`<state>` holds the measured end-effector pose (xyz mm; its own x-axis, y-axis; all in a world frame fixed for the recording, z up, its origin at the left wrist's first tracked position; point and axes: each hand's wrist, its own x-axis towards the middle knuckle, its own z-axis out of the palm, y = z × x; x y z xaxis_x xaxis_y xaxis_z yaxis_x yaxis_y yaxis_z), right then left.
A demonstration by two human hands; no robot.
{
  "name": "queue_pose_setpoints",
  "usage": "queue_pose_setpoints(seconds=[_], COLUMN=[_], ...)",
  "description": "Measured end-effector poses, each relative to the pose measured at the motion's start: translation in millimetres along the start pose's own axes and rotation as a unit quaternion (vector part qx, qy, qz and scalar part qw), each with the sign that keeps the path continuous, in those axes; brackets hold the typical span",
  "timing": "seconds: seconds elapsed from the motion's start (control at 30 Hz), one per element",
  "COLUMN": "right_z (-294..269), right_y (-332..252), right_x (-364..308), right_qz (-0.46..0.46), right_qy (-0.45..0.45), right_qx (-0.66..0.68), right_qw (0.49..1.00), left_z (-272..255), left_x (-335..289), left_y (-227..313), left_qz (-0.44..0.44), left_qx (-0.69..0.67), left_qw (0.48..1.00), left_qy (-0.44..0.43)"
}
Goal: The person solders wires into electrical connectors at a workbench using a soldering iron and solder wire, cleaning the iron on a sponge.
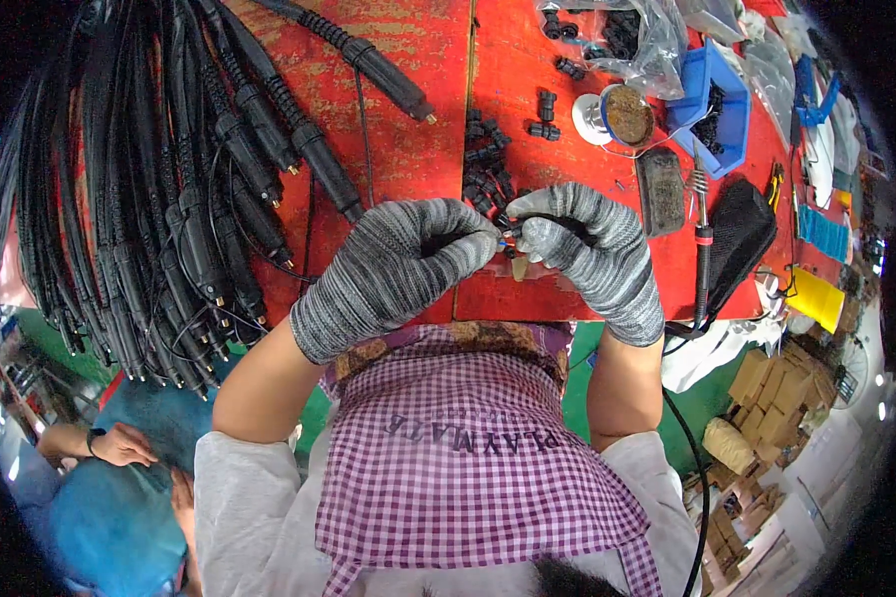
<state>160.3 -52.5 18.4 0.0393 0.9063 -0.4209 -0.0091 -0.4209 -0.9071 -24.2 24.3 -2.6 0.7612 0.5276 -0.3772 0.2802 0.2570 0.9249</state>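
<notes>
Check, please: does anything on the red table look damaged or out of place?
The red table is scuffed, its paint worn pale at the picture's top. Small black parts lie loose outside the clear bag, perhaps on purpose.

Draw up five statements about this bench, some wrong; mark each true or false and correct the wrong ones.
1. The left hand and right hand are gloved. True.
2. The hands are held wide apart. False: they nearly meet at a small part.
3. The red table bears black cables on its left. True.
4. A blue bin is on the table's right side. True.
5. The red-banded pen-like tool is between the hands. False: it is right of the right hand.
</notes>
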Motion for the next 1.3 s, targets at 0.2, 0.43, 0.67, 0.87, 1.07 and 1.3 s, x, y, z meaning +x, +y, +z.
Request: queue_pose_setpoints(seconds=[0.2,0.43,0.67,0.87,1.07,1.3], right_z=[-0.3,0.7,0.4,0.5,0.3,1.1], right_y=[2.6,0.1,-0.8,1.6,1.5,-0.6], right_x=[-0.2,-0.1,0.8,1.6,0.1,1.0], right_qz=[-0.022,-0.012,-0.028,-0.019,-0.019,-0.009], right_qy=[-0.003,-0.012,-0.015,-0.018,-0.011,-0.013], right_qx=[-0.009,0.0,-0.024,-0.011,-0.009,0.001], right_qw=[1.0,1.0,0.999,1.0,1.0,1.0], left_z=[0.5,1.8,0.8,1.8,1.7,1.7], left_x=[1.5,1.1,0.3,-1.6,-2.2,-2.0], left_y=[-1.7,-0.5,5.3,3.9,5.8,4.3], left_qz=[0.01,0.022,-0.042,-0.022,-0.005,-0.001], left_qx=[0.014,0.049,0.015,-0.002,-0.007,0.008], left_qw=[1.0,0.998,0.999,1.0,1.0,1.0], left_qy=[0.0,0.021,-0.007,0.004,0.0,0.001])
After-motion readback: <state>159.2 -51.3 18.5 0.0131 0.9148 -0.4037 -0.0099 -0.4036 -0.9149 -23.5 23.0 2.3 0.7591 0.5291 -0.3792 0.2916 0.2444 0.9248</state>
